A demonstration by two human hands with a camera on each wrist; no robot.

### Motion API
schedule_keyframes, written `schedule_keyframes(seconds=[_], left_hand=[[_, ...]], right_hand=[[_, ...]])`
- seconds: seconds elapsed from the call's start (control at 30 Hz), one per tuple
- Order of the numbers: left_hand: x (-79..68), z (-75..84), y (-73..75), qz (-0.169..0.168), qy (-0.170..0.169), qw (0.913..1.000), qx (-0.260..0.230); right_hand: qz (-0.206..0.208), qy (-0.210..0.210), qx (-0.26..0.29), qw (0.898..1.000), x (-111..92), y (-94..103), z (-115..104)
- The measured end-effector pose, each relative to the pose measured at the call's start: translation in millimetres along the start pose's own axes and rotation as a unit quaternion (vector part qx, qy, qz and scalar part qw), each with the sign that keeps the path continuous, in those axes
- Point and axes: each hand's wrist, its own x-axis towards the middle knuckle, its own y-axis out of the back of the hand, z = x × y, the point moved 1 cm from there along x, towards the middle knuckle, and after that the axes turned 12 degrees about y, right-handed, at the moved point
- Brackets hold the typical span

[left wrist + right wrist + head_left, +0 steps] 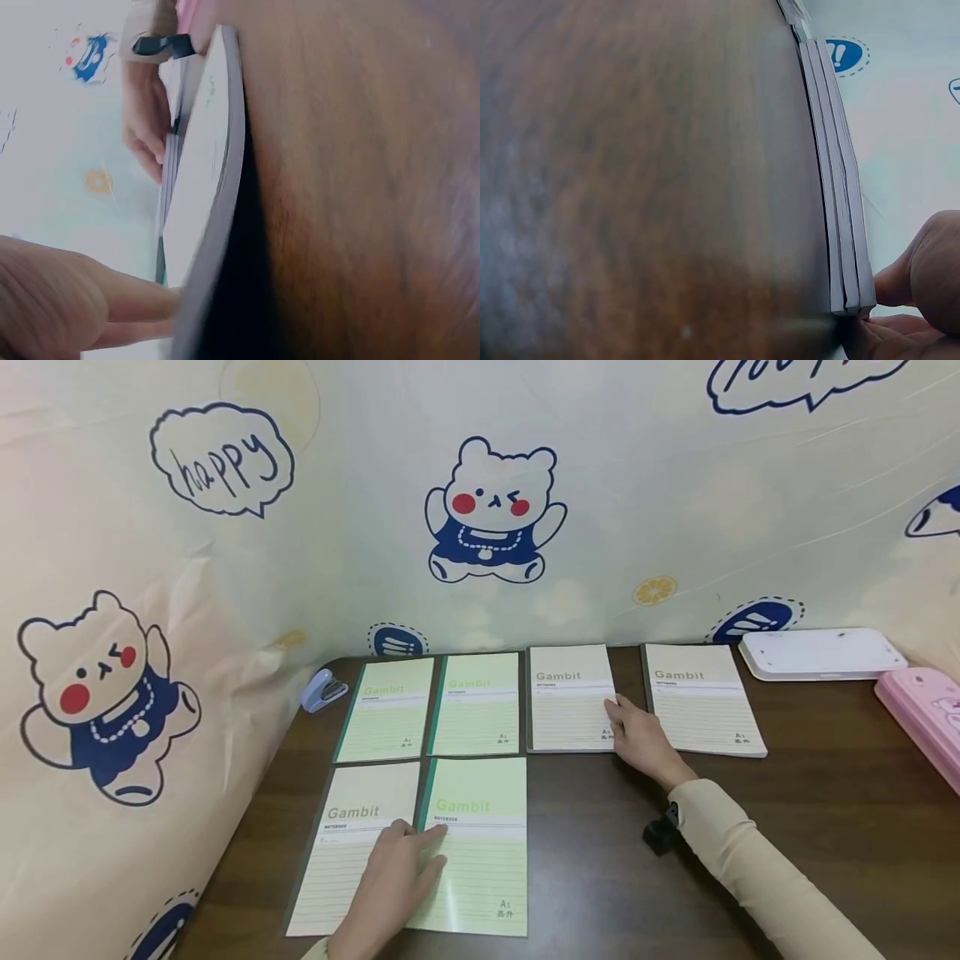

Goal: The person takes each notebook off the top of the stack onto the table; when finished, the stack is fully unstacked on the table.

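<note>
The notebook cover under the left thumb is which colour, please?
Notebook cover: pale green, clearest in head view.

I see a dark brown table (588, 877) against a pale, creased backdrop (360, 527), perhaps cloth though I can't be sure, printed with cartoon bears (495, 510), orange slices (655, 590) and a "happy" speech bubble (222, 460).

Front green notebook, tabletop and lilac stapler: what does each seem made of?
Front green notebook: paper, its cover probably glossy-coated, as light glares near its lower edge. Tabletop: wood or wood-look laminate, brown with streaky grain and slight sheen. Lilac stapler: probably plastic, given its smooth, evenly coloured shell.
</note>
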Motion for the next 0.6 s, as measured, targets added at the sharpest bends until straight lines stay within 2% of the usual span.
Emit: schedule_keyframes(seconds=[0.13, 0.27, 0.43, 0.53, 0.6], left_hand=[[-3.4, 9.0, 1.8, 0.006, 0.011, 0.9989, 0.044], [-5.3, 13.9, 2.6, 0.006, 0.016, 0.9984, 0.054], [-4.2, 16.6, 4.3, 0.016, -0.002, 0.9975, 0.069], [6.3, 21.4, 7.8, 0.023, -0.024, 0.9979, 0.056], [22.0, 29.5, 10.9, 0.031, -0.053, 0.9978, 0.026]], right_hand=[[-0.002, -0.002, 0.000, 1.000, -0.1, 0.8, 1.6], [0.001, -0.002, -0.001, 1.000, 0.1, -0.1, 3.0], [0.001, 0.002, 0.004, 1.000, 1.0, -0.2, 2.4], [-0.001, 0.002, 0.008, 1.000, 0.5, 0.7, 2.0], [-0.001, -0.002, 0.009, 1.000, -0.6, 1.4, 2.4]])
